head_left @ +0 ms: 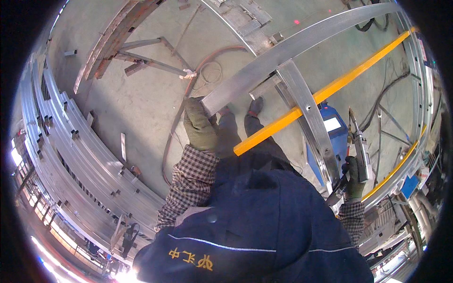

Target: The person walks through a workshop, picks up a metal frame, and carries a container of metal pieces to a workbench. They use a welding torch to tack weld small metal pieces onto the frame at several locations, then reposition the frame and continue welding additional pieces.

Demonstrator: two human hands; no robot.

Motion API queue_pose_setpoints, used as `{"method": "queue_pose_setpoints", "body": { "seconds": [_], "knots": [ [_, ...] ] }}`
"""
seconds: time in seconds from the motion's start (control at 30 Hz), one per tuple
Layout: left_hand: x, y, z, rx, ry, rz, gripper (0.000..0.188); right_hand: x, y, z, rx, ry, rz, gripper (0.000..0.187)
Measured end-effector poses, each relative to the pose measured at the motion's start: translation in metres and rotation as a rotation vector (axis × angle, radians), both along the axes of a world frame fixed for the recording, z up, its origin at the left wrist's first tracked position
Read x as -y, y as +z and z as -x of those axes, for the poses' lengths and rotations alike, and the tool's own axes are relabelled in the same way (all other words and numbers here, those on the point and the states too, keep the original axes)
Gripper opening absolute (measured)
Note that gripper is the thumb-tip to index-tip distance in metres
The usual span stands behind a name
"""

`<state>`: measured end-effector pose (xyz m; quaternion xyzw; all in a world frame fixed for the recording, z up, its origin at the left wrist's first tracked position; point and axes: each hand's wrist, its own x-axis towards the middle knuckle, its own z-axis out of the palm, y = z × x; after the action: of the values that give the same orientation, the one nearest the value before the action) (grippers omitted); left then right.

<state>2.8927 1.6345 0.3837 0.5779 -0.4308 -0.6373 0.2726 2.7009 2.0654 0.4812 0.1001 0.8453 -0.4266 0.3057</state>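
My left hand [200, 125], in a green work glove, is closed around the near end of a long silver metal beam [283, 52] that runs to the far right. A shorter metal crosspiece [309, 111] meets the beam from below, and a yellow bar [271, 131] lies slantwise across that crosspiece. On the right, my right hand [354, 177], in a dark glove, is wrapped around a grey handheld welding gun [362, 153] whose thin nozzle points away from me. Part of its grip is hidden by the glove.
A blue machine [339, 137] with a white panel stands beneath the crosspiece. Long silver metal profiles [80, 146] are stacked along the left. A rusty steel frame [113, 40] stands at the far left. A reddish hose [181, 104] and dark cables [387, 89] lie on the floor.
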Motion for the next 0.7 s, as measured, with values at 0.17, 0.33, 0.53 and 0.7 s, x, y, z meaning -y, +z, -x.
{"method": "queue_pose_setpoints", "body": {
  "seconds": [0.17,0.33,0.53,0.7],
  "knots": [
    [0.003,-0.001,-0.011,0.023,-0.1,-0.038,0.075,-0.008,-0.002,0.003,0.056,0.006,0.026,0.027],
    [0.014,0.007,-0.022,-0.09,-0.293,-0.108,0.088,-0.014,-0.011,0.004,-0.012,-0.019,0.127,0.029],
    [0.004,0.014,-0.053,-0.1,-0.287,-0.214,0.074,0.006,0.023,-0.005,-0.1,-0.061,0.241,0.032],
    [-0.001,0.016,-0.063,-0.271,-0.247,-0.311,0.05,0.061,0.092,-0.005,-0.158,0.088,0.122,0.028]
  ]
}}
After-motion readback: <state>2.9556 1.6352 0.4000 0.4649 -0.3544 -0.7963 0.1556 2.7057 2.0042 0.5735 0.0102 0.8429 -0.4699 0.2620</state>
